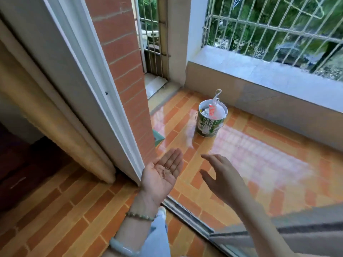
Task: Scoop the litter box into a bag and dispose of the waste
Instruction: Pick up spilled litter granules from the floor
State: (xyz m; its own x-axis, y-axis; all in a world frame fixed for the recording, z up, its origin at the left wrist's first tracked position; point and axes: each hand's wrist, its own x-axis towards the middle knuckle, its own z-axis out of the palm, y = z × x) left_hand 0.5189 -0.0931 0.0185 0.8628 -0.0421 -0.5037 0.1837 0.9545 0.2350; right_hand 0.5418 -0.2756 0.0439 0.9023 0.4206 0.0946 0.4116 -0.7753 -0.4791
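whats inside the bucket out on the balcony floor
The bucket holds a white plastic bag, its tied handle sticking up above the rim, plus a red-printed wrapper. Whatever lies beneath them is covered.

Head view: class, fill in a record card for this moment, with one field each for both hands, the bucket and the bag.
left hand: open, palm up, a few small granules lying on it
right hand: open, fingers spread, beside the left hand, holding nothing
bucket: upright on the tiled floor, beyond both hands
bag: white plastic, inside the bucket, a loop sticking up above the rim
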